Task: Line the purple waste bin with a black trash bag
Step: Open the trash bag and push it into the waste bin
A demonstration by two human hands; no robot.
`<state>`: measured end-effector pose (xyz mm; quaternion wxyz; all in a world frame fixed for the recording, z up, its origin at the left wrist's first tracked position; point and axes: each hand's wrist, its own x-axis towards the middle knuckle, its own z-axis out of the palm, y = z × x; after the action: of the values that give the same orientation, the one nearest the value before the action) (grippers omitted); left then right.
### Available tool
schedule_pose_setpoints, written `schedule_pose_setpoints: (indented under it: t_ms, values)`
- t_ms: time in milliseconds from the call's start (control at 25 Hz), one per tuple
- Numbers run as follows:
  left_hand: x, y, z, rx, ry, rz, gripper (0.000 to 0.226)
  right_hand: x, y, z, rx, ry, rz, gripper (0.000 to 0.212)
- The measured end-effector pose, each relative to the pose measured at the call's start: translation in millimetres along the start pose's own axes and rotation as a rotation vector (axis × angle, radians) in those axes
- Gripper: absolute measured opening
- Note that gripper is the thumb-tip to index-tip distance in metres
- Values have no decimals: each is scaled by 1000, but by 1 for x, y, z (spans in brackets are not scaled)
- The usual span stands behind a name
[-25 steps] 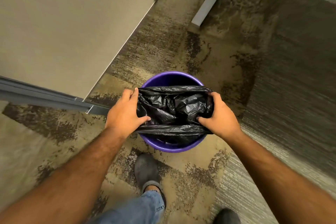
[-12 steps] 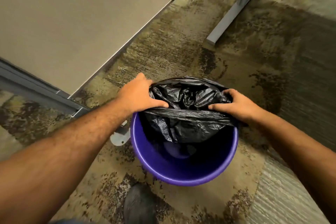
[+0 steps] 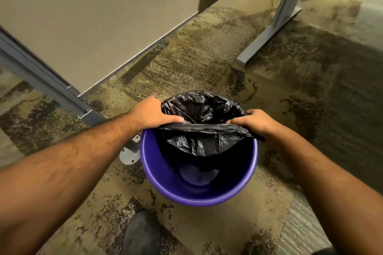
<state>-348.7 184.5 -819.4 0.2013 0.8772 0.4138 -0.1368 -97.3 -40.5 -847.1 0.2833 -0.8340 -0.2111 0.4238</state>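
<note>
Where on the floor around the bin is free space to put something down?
Free: carpet between partition panel and desk leg, and right of purple bin. Crowded: left of the bin, by the panel's metal foot; near side, by a shoe.

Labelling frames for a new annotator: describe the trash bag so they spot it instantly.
Start at the purple bin on the carpet near the bottom centre. The trash bag is the crinkled, glossy black plastic across its far rim, gripped by the left hand and right hand. Nothing else there is shiny black.

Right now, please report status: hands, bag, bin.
Left hand and right hand gripping bag mouth. Far rim covered; near rim of bin bare. Nothing blocking.
</note>
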Motion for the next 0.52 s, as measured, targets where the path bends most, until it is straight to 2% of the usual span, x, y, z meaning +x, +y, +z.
schedule_pose_setpoints:
  t_ms: [80,160,240,280,360,400,440,480,520]
  values:
    - [-5,-6,-2,-119,-88,-30,80,2,-1,-3,28,-13,5,41]
    - [-12,-14,-5,-181,-168,-46,59,1,-4,-4,25,-7,-1,44]
    - [-28,-20,-5,-238,-265,-72,56,-2,-3,-4,-23,23,-25,48]
    - [-36,-21,-5,-278,-308,-76,67,-3,-3,-4,-51,42,-41,50]
    - [-53,-21,-5,-299,-339,-74,114,-4,-5,-4,-66,48,-72,57]
    - [-60,-20,-5,-178,-282,-55,139,-5,-5,-4,-56,29,-87,65]
    - [-68,-19,-7,10,-182,-5,155,-7,-5,-3,-50,3,-106,76]
    - [-76,-16,-10,180,-57,93,159,-10,-2,-3,-52,-33,-130,89]
    - [-84,-12,-13,287,48,245,152,-15,2,-4,-64,-79,-165,102]
